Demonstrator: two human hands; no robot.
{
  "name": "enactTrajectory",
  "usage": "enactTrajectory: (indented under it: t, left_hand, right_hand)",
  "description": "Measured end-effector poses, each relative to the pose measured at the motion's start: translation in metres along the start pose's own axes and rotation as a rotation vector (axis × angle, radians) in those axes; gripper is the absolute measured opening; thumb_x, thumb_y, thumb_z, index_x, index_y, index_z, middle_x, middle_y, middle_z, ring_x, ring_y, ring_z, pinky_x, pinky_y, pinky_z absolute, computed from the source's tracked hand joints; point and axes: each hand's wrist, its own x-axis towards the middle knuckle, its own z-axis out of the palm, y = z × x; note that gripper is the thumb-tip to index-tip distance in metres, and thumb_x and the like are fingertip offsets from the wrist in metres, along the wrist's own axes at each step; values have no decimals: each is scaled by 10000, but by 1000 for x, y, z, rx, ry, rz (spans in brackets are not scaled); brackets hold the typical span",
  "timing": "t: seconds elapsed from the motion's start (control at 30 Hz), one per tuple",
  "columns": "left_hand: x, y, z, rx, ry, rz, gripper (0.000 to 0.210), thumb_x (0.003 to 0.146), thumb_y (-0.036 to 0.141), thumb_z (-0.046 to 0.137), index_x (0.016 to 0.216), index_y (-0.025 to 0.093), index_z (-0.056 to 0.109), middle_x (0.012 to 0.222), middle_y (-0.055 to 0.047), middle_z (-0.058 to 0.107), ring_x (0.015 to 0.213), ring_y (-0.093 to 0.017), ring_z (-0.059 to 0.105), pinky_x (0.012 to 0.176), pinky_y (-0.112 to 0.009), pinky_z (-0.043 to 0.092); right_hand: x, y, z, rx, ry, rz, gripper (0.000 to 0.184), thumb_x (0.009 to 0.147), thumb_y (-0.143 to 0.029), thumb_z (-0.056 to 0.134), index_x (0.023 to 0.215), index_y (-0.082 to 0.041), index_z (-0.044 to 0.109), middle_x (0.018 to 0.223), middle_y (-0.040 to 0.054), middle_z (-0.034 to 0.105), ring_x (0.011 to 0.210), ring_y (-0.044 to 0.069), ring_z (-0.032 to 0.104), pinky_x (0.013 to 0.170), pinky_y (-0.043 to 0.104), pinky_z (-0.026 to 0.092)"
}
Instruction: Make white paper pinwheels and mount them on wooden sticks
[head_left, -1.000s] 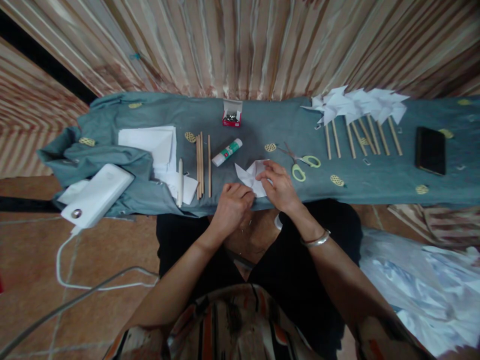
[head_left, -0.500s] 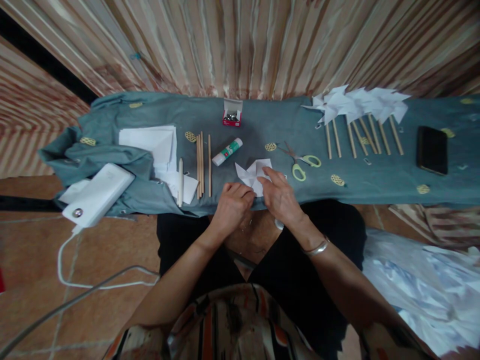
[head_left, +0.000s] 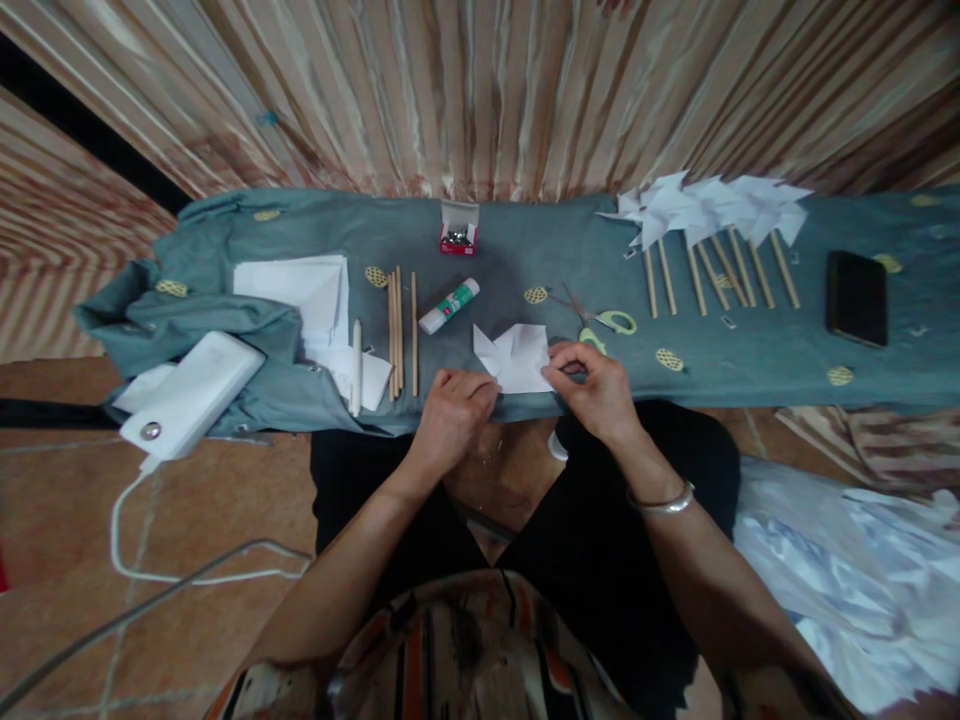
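White paper (head_left: 525, 362), partly folded with pointed flaps on its left side, lies at the near edge of the green cloth (head_left: 525, 240), between the two hands.

Right hand (head_left: 596, 390): thumb and index closed on the paper's right edge, pinching it. Metal bracelet (head_left: 667, 502) on that wrist. Left hand (head_left: 456, 412): fingers curled, tips touching the lower-left corner; can't tell if that's a pinch or a press.

Scissors (head_left: 616, 321), pale green handles, just beyond the right hand, near loop partly hidden by it. Glue stick (head_left: 450, 306) lies aslant, up-left of the paper. Red box (head_left: 458, 243) behind that, lid up, small shiny metal bits inside.

Left of the glue: one loose wooden stick (head_left: 414, 335), then a tight bunch of sticks (head_left: 395, 335) roughly parallel to it. Next, a white pen-like thing (head_left: 356, 370) on loose paper, then a stack of white sheets (head_left: 289, 285). White power bank (head_left: 199, 390) at the far left, tilted, cable (head_left: 115, 530) plugged into its near end and hanging off.

Right side: row of white paper pinwheels (head_left: 712, 210), overlapping, their sticks pointing toward the person. Black phone (head_left: 857, 298) right of those. Clear plastic bag (head_left: 847, 570) with white stuff inside, lower right, below cloth level. Striped curtain (head_left: 487, 100) behind everything.
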Motion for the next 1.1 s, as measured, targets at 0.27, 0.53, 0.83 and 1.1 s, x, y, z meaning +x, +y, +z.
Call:
enactTrajectory:
  t: [0.27, 0.53, 0.83, 1.1]
  left_hand:
    - [-6, -8, -2, -2, 18, 0, 178, 946, 170, 500, 991, 171, 672, 1019, -69, 731, 920, -190, 653, 811, -341, 430]
    - [-6, -8, 0, -3, 5, 1, 169, 930, 151, 526, 993, 154, 683, 1019, -85, 724, 925, -202, 642, 814, -357, 428]
    - [-5, 6, -1, -33, 3, -24, 275, 948, 183, 487, 1196, 158, 603, 1088, -106, 694, 1014, -238, 580, 830, -386, 419]
    - [-7, 11, 6, -108, -38, -19, 303, 964, 177, 451, 1238, 168, 581, 1112, -99, 673, 1004, -234, 546, 809, -371, 409]
  right_hand:
    - [-8, -1, -11, 15, -70, -48, 49, 804, -269, 618, 836, -233, 621, 1102, 79, 682, 1029, 235, 643, 884, 410, 513]
    - [-14, -1, -6, 66, -239, -154, 155, 778, -228, 667, 931, -252, 676, 1320, 78, 566, 1154, 252, 589, 1032, 461, 437]
    - [-3, 3, 7, 126, -189, -140, 31, 784, -237, 693, 815, -236, 696, 1226, 93, 623, 1170, 258, 585, 1029, 467, 438]
    - [1, 2, 16, 75, -163, -140, 38, 780, -254, 700, 753, -235, 680, 1180, 84, 646, 1129, 252, 608, 995, 456, 464]
